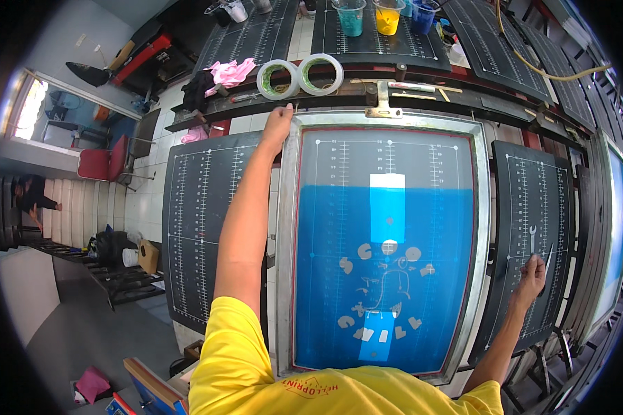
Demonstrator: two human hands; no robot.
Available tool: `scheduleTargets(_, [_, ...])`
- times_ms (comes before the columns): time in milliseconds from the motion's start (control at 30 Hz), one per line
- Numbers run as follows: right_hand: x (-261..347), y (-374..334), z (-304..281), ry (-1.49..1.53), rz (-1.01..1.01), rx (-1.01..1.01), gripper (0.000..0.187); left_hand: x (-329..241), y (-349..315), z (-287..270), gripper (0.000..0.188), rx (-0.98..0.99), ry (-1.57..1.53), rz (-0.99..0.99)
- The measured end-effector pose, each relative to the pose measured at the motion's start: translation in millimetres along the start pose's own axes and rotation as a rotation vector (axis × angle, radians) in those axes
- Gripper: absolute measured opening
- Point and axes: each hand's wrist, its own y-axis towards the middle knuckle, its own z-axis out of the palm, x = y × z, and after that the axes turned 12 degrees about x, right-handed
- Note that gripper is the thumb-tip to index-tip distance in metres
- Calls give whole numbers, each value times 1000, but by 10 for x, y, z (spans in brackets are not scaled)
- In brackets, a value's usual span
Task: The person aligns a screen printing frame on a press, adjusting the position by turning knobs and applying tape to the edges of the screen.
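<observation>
A screen printing frame point(482, 228) with a metal border and blue-coated mesh lies in front of me, over a dark board with white scales. Pale cut-out shapes in a ring show in the mesh's lower half. My left hand point(277, 128) is closed at the frame's far left corner; what its fingers hold, if anything, is too small to make out. On the right, a small open-ended wrench point(532, 238) lies along a dark marked board point(519, 187). My right hand point(530, 278) is above that board, fingers pinched at the wrench's near end. A metal hinge clamp point(383, 104) meets the frame's far edge.
Two tape rolls point(320, 75) stand on the far rail beside a pink cloth point(230, 73). Cups of teal point(351, 22), yellow point(387, 21) and blue ink sit on boards beyond. Another marked board point(201, 235) is left. A red chair point(105, 160) and a person point(34, 197) are farther left.
</observation>
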Motion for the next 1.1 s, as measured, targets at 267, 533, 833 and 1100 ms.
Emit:
scheduleTargets(267, [472, -47, -82, 409, -78, 48, 17, -108, -57, -8, 59, 27, 144, -36])
scheduleTargets(533, [1084, 66, -1021, 712, -383, -2, 17, 237, 157, -154, 50, 155, -69, 40])
scheduleTargets(833, [188, 32, -1833, 450, 27, -98, 20, 348, 225, -243, 50, 206, -39, 22])
scheduleTargets(1100, [-48, -57, -745, 247, 26, 88, 19, -79, -10, -43, 59, 136, 130, -47])
